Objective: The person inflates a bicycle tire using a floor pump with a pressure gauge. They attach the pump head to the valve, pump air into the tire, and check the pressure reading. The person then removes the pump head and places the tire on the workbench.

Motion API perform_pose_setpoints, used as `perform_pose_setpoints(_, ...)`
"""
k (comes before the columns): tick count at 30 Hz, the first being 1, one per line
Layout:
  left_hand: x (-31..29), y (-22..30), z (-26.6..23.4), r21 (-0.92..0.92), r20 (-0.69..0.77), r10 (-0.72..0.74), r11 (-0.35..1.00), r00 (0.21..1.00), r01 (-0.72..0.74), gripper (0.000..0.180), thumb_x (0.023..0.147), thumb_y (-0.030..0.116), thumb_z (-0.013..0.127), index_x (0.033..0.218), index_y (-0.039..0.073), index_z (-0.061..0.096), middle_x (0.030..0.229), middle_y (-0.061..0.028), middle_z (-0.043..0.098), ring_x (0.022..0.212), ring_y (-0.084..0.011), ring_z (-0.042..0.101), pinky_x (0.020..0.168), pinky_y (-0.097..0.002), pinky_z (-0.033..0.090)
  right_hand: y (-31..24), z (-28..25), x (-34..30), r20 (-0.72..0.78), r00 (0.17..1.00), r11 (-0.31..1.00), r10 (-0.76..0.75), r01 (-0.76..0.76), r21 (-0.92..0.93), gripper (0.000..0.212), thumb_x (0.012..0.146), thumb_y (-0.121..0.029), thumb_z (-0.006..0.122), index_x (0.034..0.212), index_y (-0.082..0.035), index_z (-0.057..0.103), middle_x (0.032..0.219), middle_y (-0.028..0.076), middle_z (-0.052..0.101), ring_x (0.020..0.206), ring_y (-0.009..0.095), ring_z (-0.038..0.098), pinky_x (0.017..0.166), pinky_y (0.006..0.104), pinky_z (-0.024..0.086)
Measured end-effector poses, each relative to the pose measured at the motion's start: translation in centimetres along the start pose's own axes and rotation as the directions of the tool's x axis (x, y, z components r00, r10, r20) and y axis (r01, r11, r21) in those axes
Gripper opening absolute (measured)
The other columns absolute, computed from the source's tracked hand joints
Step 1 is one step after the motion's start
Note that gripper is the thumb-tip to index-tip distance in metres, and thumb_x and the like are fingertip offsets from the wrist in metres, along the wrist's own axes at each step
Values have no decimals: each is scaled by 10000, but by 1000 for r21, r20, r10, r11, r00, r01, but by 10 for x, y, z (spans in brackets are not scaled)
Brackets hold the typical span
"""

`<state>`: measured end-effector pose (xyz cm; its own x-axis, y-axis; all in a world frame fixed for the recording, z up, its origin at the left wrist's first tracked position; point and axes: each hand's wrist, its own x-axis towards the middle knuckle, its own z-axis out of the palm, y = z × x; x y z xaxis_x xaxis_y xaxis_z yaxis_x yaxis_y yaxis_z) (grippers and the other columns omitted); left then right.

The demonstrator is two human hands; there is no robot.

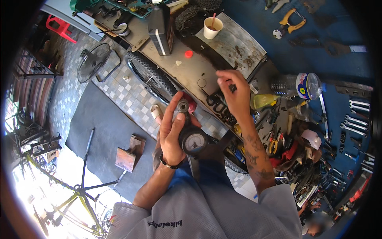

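My left hand [173,129] is closed around a pump-like tool with a round dial gauge [194,142]. A round metal end with a hole [183,106] shows between its thumb and fingers, and a narrow shaft runs down from the gauge toward my body. Higher and to the right, my right hand [235,89] is raised over the workbench [187,67], apart from the tool. Its fingers are curled with thumb and index tips close together; whatever they pinch, if anything, is too small to make out. A thin black ring [202,83] lies on the bench near them.
On the bench stand a black bottle [161,34] and a paper cup [213,28], with a red cap [188,53] nearby. A bicycle wheel [153,75] leans along its edge. Tools crowd the right side around a plastic bottle [296,85]. A fan [93,61] stands at left.
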<state>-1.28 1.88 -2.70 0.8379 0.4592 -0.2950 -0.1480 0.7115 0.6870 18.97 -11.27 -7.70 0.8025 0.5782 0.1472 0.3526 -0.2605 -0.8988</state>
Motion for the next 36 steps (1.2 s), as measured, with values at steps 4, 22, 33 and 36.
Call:
perform_pose_setpoints(4, -3, -3, 3, -72, -8, -31, 997, 999, 30, 620, 1118, 138, 514, 1697, 45, 309, 1053, -119, 703, 921, -183, 706, 807, -294, 597, -63, 7, -10, 258, 942, 953, -216, 147, 264, 312, 950, -35, 723, 1258, -9, 762, 1359, 151, 677, 1209, 238, 666, 974, 357, 557)
perform_pose_setpoints(22, -11, -11, 9, -35, -18, -32, 999, 999, 31, 607, 1112, 102, 519, 1678, -4, 329, 1241, -143, 696, 980, -195, 717, 871, -306, 585, -79, 17, -15, 332, 924, 926, -190, 57, 372, 248, 808, 43, 844, 1031, -35, 769, 1171, 125, 749, 1143, 246, 715, 974, 365, 561)
perform_pose_setpoints(33, -10, -15, 10, -25, -26, -11, 1000, 1000, 10, 609, 1106, 102, 535, 1673, -8, 341, 1386, -128, 649, 990, -187, 718, 888, -302, 586, -82, 11, -20, 334, 915, 919, -227, 88, 384, 297, 806, 21, 820, 1096, -28, 778, 1185, 130, 728, 1173, 252, 686, 1037, 386, 521)
perform_pose_setpoints(36, -11, -13, 10, -26, 26, -32, 999, 999, 33, 615, 1103, 116, 547, 1672, -5, 346, 1356, -129, 664, 989, -182, 718, 885, -301, 587, -81, 11, -20, 342, 913, 912, -224, 72, 404, 266, 831, 24, 782, 1092, -27, 785, 1205, 134, 721, 1182, 260, 682, 1053, 393, 509)
